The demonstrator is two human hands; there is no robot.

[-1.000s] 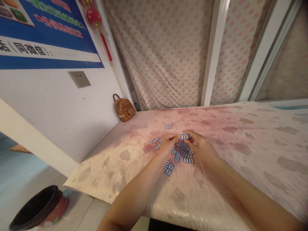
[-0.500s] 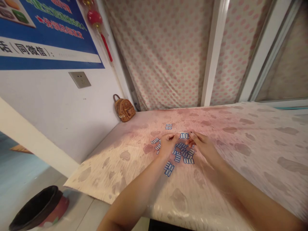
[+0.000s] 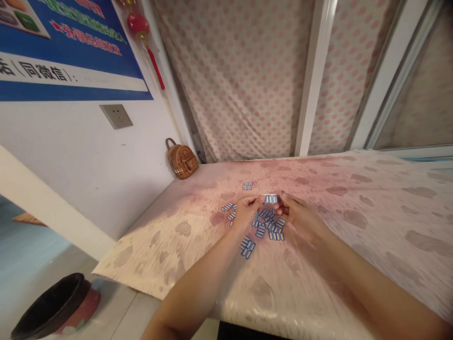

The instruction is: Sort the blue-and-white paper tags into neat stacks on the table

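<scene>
My left hand (image 3: 248, 208) is closed in a pinch on the left end of a small white piece with blue-outlined boxes (image 3: 271, 199), like a sheet of blank labels. At its other end, the fingertips of my right hand (image 3: 292, 208) are closed on the edge. The piece is held up over a loose pile of similar blue-and-white pieces (image 3: 271, 222) on the table. More of these pieces (image 3: 247, 248) lie nearer to me, and others (image 3: 228, 208) show beside my left hand, partly hidden by it. A pair (image 3: 247, 186) lies farther back.
A patterned cloth (image 3: 262, 290) covers the table. A small brown backpack-shaped bag (image 3: 182, 160) stands against the wall at the back left. On the floor at lower left is a black-lined bin (image 3: 53, 307). A dotted curtain (image 3: 244, 80) hangs behind the table.
Both hands keep hold of the piece in nearly the same place. My right fingers have shifted slightly at its right edge. The view has moved a little.
</scene>
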